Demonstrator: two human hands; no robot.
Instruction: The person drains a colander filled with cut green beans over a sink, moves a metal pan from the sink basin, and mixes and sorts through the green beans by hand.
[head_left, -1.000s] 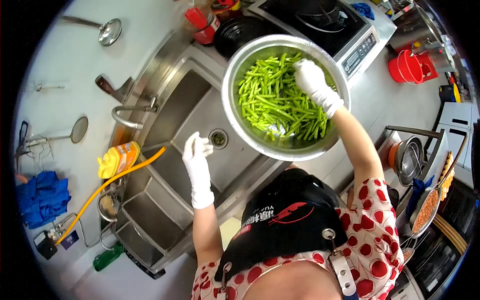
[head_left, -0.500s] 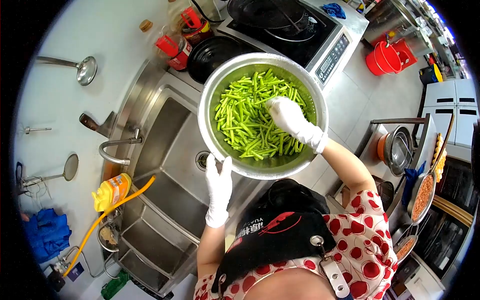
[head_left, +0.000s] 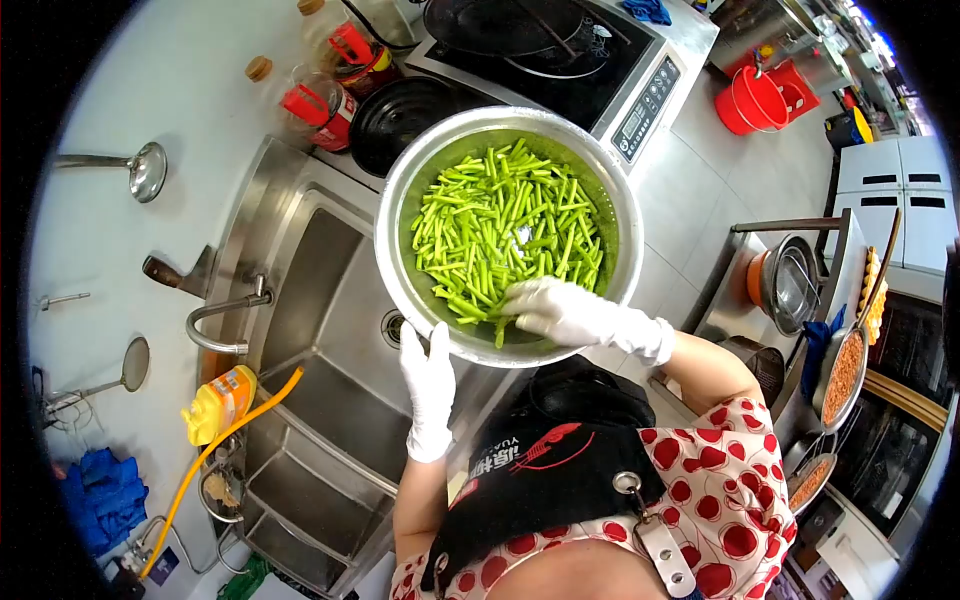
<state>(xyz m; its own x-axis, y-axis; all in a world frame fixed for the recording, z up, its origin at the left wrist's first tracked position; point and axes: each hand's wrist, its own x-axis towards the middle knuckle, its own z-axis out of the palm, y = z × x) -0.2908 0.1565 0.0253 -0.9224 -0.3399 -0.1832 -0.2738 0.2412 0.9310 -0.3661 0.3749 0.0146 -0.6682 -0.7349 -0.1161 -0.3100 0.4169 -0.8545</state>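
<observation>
Cut green stalks point(head_left: 500, 225) fill much of a large metal bowl point(head_left: 392, 290) beside the sink. My right hand point(head_left: 570, 315), in a white glove, is inside the bowl near its lower edge, its fingers bent together over some stalks; what lies under the fingers is partly hidden. Also gloved in white, my left hand point(head_left: 428, 385) is at the bowl's lower left rim, thumb and fingers apart, with the fingertips by the rim.
A metal sink point(head_left: 340, 330) with a faucet point(head_left: 215, 325) lies left of the bowl. An induction cooker point(head_left: 640, 110) and a black lid point(head_left: 395, 125) stand behind. A yellow bottle point(head_left: 220, 403) and orange hose point(head_left: 190, 465) are at left, a red bucket point(head_left: 750, 100) at right.
My left hand has come up to the bowl's rim. My right hand has moved from the bowl's right part to its lower edge. The whole view has shifted, and the stalks lie differently.
</observation>
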